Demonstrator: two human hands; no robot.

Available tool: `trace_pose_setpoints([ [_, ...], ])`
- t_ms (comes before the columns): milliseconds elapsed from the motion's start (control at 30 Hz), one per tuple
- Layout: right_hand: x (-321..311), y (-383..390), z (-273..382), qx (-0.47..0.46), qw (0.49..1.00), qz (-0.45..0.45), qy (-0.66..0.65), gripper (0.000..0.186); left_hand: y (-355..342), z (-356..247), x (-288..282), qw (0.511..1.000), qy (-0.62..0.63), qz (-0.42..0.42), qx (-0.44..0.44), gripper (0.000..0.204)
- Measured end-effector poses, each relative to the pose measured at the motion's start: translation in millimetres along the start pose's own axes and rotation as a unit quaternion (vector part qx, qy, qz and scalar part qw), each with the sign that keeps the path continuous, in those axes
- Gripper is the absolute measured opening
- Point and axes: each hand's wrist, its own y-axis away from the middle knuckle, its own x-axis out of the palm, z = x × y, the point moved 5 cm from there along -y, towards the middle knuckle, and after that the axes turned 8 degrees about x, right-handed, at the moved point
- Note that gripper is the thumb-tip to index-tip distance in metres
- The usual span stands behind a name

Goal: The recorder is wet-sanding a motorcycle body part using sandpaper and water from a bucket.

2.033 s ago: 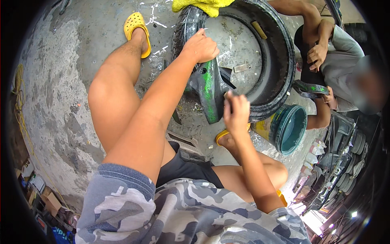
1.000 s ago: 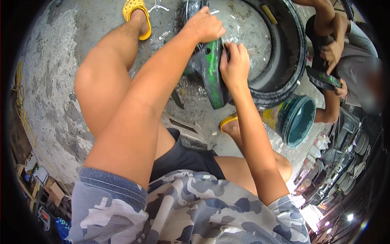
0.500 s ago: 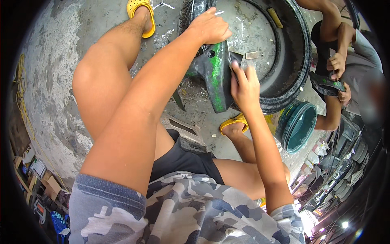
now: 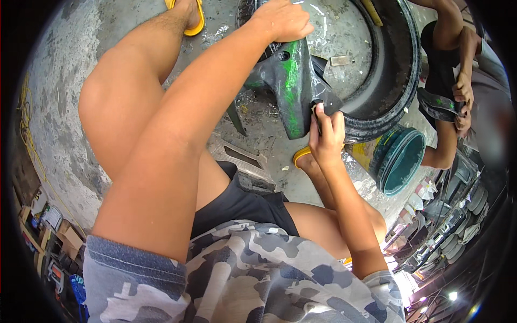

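My left hand [image 4: 284, 22] is closed on the top of a dark grey moulded panel [image 4: 285, 91] with scraped green paint and a hole. The panel lies across the left side of a black tyre [image 4: 396, 70] on the floor. Against the panel's right edge, low down, my right hand [image 4: 327, 134] has its fingers wrapped round a small dark object [image 4: 318, 107], too hidden to name exactly.
A teal-topped bucket [image 4: 399, 167] stands right of my right forearm. At upper right a co-worker's hands [image 4: 463, 94] hold a dark part [image 4: 436, 102] with green marks. A grey trim piece [image 4: 242, 167] lies between my legs; yellow cord [image 4: 26, 124] lies far left.
My right hand went up along the panel's edge by one second ago and has since slid down it. My left hand stays on the panel. The view has shifted slightly.
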Motion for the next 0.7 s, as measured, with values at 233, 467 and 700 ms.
trace_pose_setpoints([
  [233,23.2,-78.9,6.2,0.003,0.998,-0.028,0.059,0.032,-0.7,-1.3,13.5,0.998,0.050,-0.006,-0.043,0.037],
  [467,4.3,-11.0,-0.5,-0.003,1.000,-0.028,-0.014,0.038,-3.0,2.8,0.5,0.993,0.072,0.063,-0.064,0.042],
  [700,22.6,-63.4,4.4,0.041,0.998,-0.035,0.018,0.032,-0.3,4.4,12.7,0.994,0.072,0.012,-0.087,0.045],
])
